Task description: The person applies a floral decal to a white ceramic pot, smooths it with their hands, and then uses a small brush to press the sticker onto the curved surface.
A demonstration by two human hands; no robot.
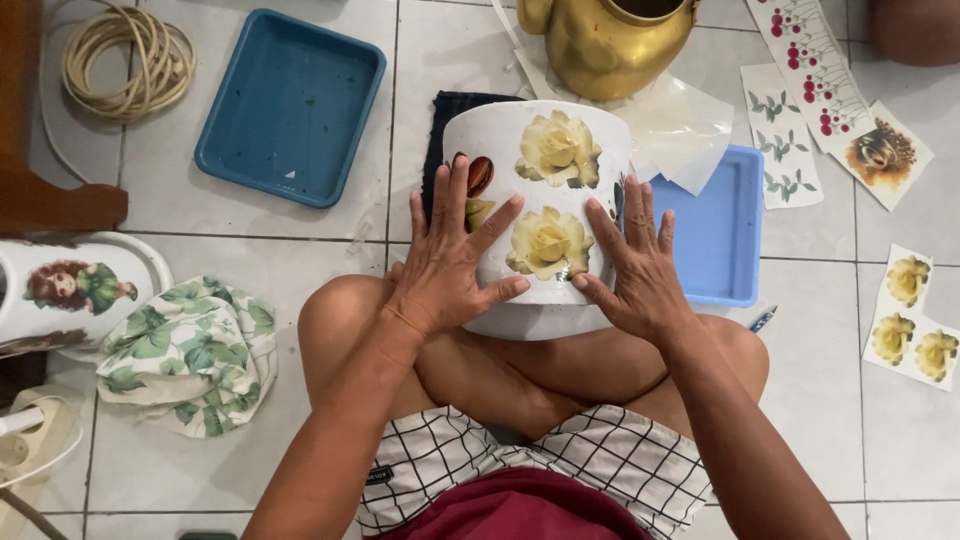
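Tiled floor (300, 250), hands flat on white pot (545, 290)

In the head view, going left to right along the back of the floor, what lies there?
Coiled cream cord → dark blue tray → gold pot → sheets of flower and berry decals. In front of them, the left hand and right hand press flat on the white pot.

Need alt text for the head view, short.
Seated cross-legged on a tiled floor, a person presses left hand and right hand flat against a white pot bearing yellow rose decals. Two blue trays, a gold pot and decal sheets lie around.
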